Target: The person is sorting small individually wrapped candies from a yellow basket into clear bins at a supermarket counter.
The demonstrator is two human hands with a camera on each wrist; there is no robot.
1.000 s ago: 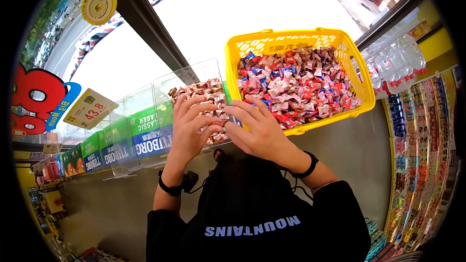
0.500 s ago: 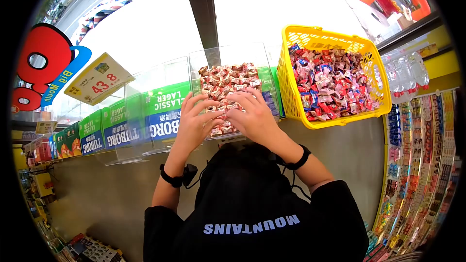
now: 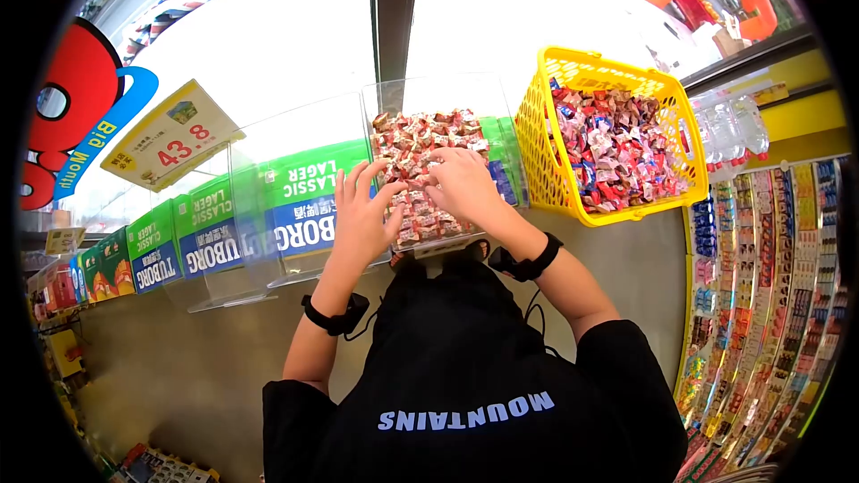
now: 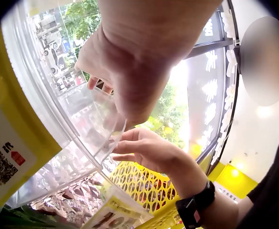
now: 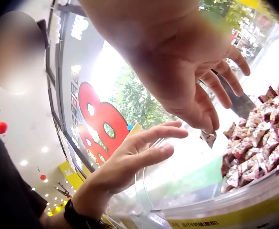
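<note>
A clear plastic bin [image 3: 523,170] holds wrapped candies [image 3: 438,132] in pinkish-brown wrappers, seen in the head view. Over its right half is my right hand [image 3: 467,190]. In the right wrist view, the thumb and fingers of that hand pinch one small wrapped candy [image 5: 207,139] just above the pile. My left hand [image 3: 360,219] is at the bin's left side, fingers spread and loosely bent, with nothing seen in them. The right wrist view shows the same left hand beyond the candy, its thumb and fingers apart.
A yellow basket [image 3: 544,148] of red, blue and pink wrapped candies stands right of the bin. Empty-looking clear bins [image 3: 234,241] and green-blue beer cartons [image 3: 309,206] line the left. A price card [image 3: 174,139] sticks up there. Shelves of packets [image 3: 769,268] rise at right.
The head view has shifted, so bin and basket appear farther right. My right hand has moved from beside the basket's corner to over the bin, and the two hands are slightly farther apart.
</note>
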